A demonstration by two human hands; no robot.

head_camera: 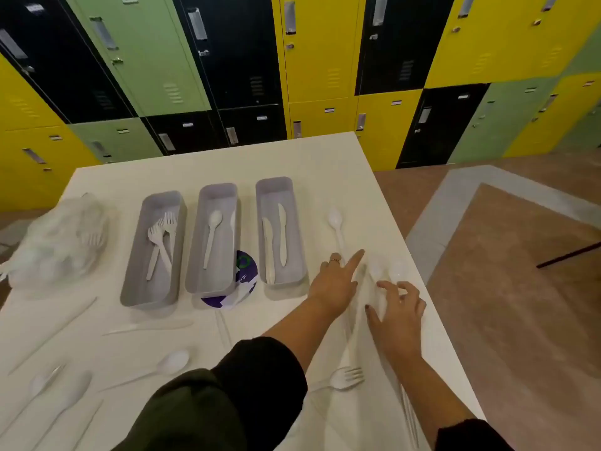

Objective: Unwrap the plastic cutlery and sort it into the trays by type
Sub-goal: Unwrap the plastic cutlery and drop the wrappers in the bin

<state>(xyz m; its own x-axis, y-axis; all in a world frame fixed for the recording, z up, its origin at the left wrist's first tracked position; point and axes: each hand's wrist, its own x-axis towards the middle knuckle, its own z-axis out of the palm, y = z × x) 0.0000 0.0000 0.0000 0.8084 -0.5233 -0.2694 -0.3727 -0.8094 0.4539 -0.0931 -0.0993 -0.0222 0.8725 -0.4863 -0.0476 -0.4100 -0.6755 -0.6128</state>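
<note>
A person's two hands work over wrapped plastic spoons [387, 275] on a white table [312, 164], just right of the knife tray [280, 234], the landmark here. The clear wrapping blurs against the tabletop, and how many spoons it holds is hard to make out. The left hand [335, 283], a ring on one finger, lies with its index finger stretched out over the wrap; its other fingers are partly hidden. The right hand [398, 312] has its fingers spread and bent, tips on the wrapping; whether it pinches the film cannot be told.

Left of the knife tray stand the spoon tray [213, 239] and the fork tray [153, 249]; a purple disc [244, 281] is half hidden under the spoon tray. A loose spoon [336, 224] lies right of the knife tray. Farther left a clear bag [61, 239] holds indistinct cutlery. Nearer the camera lies a fork [346, 378], with blurred wrapped pieces [61, 395] cut off by the frame's edge. Dark sleeves [227, 395] block the table's near part. Coloured lockers [325, 47] stand behind.
</note>
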